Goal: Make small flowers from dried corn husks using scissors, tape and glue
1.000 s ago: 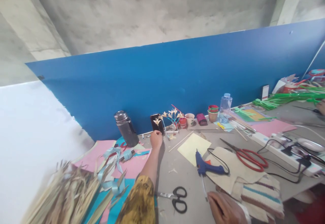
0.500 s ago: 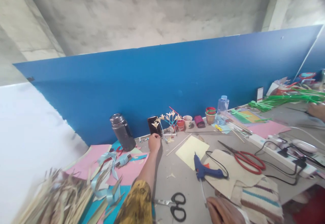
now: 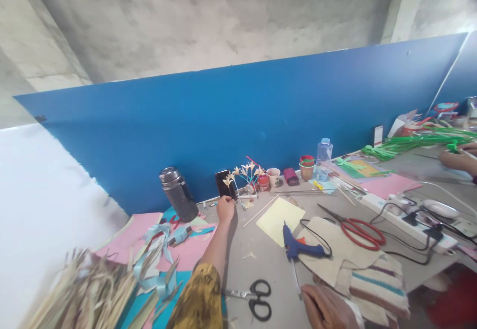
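Note:
My left hand (image 3: 225, 210) reaches forward to the foot of a dark phone (image 3: 222, 184) propped against the blue partition. Its fingers are bent together, and what they hold, if anything, is hidden. Pale straw-like flowers (image 3: 247, 171) on light blue stems stand right beside it. At the front, my right hand (image 3: 328, 305) is closed, with a thin white stick (image 3: 296, 280) at its fingertips. The stick's far end meets a blue glue gun (image 3: 302, 249) lying on the table. Black-handled scissors (image 3: 257, 296) lie between my arms.
A dark flask (image 3: 178, 194) stands left, behind dried leaves (image 3: 87, 291) and light blue ribbon (image 3: 164, 285). Yellow paper (image 3: 280, 219), red-handled scissors (image 3: 361, 232) and a corded power strip (image 3: 410, 222) lie right. Another person's hand (image 3: 458, 160) works at far right near green strips (image 3: 417, 145).
The view has shifted slightly, so the things on the right appear a little further left. More of the other person's hands shows at far right. My hands stay in place.

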The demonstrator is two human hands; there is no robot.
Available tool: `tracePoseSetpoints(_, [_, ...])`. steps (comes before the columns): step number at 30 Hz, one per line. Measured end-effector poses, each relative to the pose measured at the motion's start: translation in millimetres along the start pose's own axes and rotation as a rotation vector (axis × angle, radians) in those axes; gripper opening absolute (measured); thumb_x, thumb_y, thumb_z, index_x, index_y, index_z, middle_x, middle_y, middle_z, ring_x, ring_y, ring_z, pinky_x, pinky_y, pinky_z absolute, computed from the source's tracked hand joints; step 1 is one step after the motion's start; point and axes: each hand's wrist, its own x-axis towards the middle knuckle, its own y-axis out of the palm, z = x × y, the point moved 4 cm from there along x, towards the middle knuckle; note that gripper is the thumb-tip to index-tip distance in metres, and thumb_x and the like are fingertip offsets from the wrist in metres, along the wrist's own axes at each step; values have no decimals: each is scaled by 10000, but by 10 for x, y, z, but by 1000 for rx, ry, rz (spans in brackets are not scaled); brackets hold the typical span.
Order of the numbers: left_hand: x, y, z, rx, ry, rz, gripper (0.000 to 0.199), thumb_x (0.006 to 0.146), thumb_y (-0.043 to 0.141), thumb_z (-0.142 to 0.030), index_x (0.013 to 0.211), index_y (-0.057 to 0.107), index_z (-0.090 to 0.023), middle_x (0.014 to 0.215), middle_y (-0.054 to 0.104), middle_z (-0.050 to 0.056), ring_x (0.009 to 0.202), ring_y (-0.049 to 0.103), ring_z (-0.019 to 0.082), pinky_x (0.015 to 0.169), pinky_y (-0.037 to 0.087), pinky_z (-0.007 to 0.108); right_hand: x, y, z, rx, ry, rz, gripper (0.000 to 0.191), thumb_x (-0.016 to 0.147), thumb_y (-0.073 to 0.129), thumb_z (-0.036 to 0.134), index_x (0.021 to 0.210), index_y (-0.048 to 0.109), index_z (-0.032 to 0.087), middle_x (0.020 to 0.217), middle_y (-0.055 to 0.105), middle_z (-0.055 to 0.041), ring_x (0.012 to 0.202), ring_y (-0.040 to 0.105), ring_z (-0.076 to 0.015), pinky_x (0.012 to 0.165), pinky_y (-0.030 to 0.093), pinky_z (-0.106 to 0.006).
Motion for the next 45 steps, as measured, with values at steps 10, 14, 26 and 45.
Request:
tracePoseSetpoints(10, [-278, -308, -485, -440, -94, -143, 327, 925, 618, -337, 1190, 611, -145, 1150, 661, 119, 972, 663, 208, 829, 562, 379, 55, -46, 44, -2, 30, -7, 211, 992, 481, 221, 902, 668, 183, 723, 720, -46, 608, 678, -157, 614, 506, -249])
tracePoseSetpoints(14, [-531, -712, -733, -672, -106, -71, 291, 910, 575, -379, 1075, 636, -147, 903, 706, 82, 732, 684, 143, 672, 542, 272, 11, -74, 6, -18, 89, 61, 285, 1021, 431, 272, 931, 675, 156, 722, 730, -53, 631, 691, -172, 621, 507, -266])
tracePoseSetpoints(26, [-1931, -1928, 507, -444, -71, -50, 81, 684, 541, -215, 672, 618, -192, 424, 345, -72, 368, 306, 92, 398, 221, 215, -27, -115, -8, 32, 51, 114, 185, 931, 524, 182, 850, 691, 175, 761, 743, -57, 688, 686, -175, 696, 488, -265])
tracePoseSetpoints(45, [-1996, -1789, 599, -172, 203, -43, 120, 818, 609, -370, 816, 627, -251, 919, 615, 60, 893, 577, 243, 878, 476, 382, -136, -120, -100, 81, 231, 86, 243, 1018, 436, 311, 995, 642, 185, 671, 710, -29, 581, 682, -158, 623, 513, -246])
